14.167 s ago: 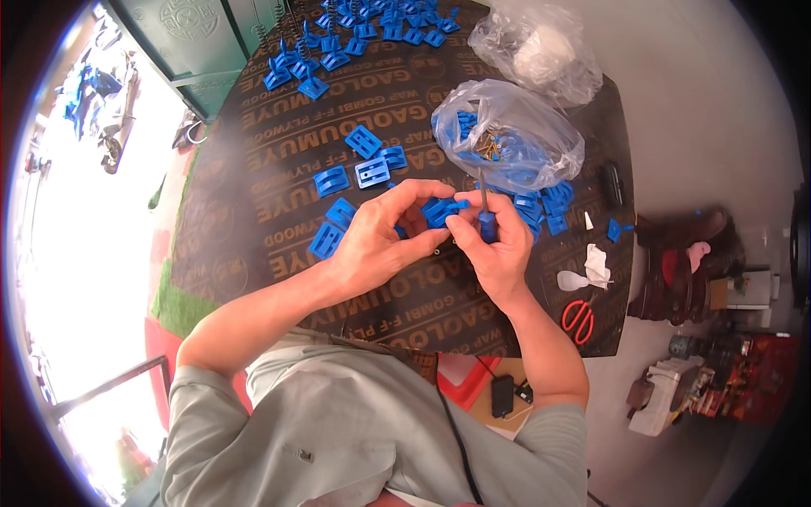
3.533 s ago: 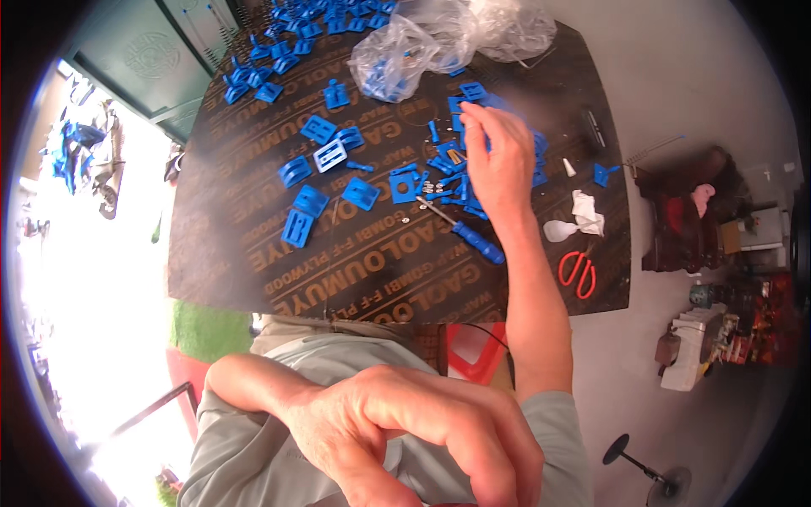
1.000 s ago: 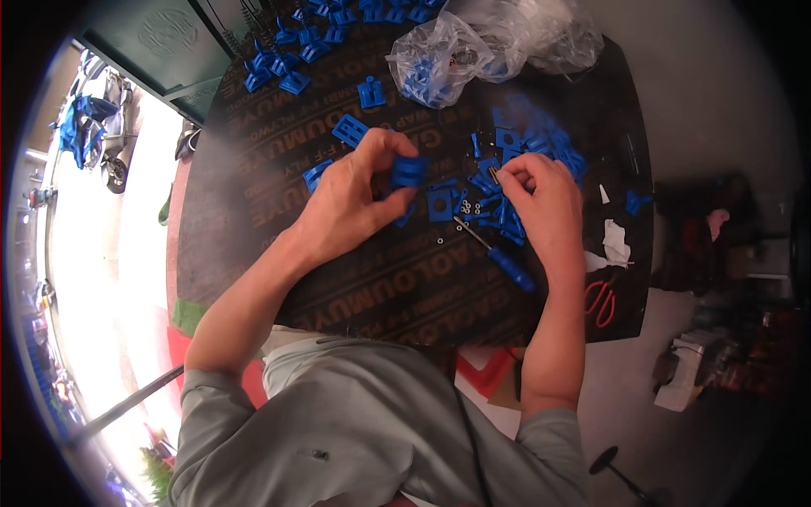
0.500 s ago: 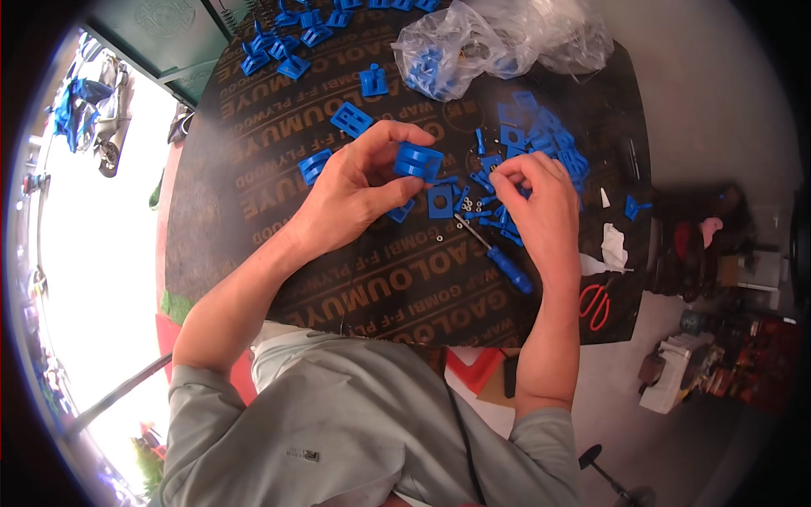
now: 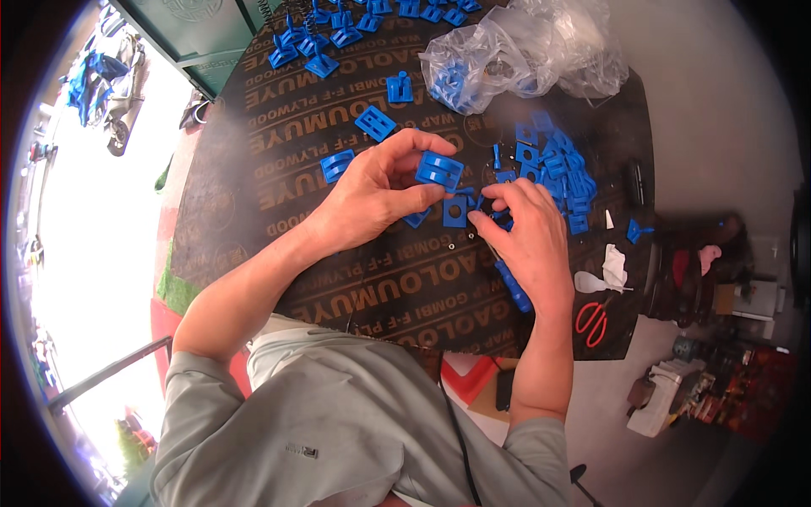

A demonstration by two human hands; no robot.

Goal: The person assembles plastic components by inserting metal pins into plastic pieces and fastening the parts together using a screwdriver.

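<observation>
The left hand (image 5: 372,190) holds a blue plastic clip (image 5: 438,168) just above the counter (image 5: 279,144), fingers pinching its sides; the right hand (image 5: 528,237) pinches something too small to tell; the clip looks light, stiff; best gripped by its flat edges.

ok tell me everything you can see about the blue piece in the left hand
The blue piece is a small blocky part of what looks like moulded plastic, bright blue, with raised ribs and slots across its upper face. The left hand pinches it between thumb and fingers, lifted just above the dark board and tilted. It sits beside a square blue part with a round hole, near the right hand.
</observation>
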